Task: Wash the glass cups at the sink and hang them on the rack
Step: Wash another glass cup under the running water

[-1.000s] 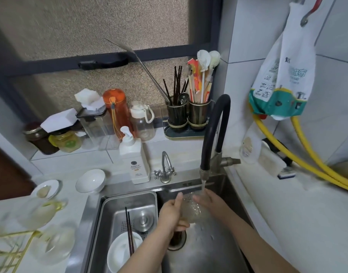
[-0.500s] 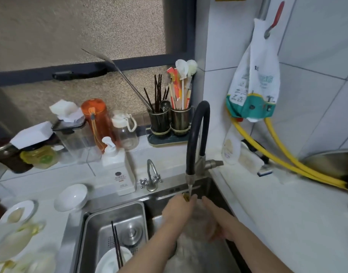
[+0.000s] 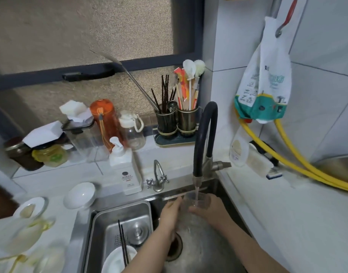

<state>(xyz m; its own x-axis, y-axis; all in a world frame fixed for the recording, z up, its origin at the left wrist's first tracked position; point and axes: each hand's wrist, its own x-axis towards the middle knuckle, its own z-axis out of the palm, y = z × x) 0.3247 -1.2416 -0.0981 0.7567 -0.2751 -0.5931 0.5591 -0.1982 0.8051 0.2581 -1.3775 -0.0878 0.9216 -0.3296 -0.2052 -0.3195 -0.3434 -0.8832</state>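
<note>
glass cup under faucet stream, right hand gripping; left hand seemingly gripping too.

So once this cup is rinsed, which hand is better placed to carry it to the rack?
Probably the left. The rack sits at the far left of the counter, on the left hand side, while the right hand grips the cup under the tap.

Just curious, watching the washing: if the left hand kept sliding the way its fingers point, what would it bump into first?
The left hand points up and right, so it would likely meet the glass cup under the tap's stream first; depth is hard to judge.
</note>
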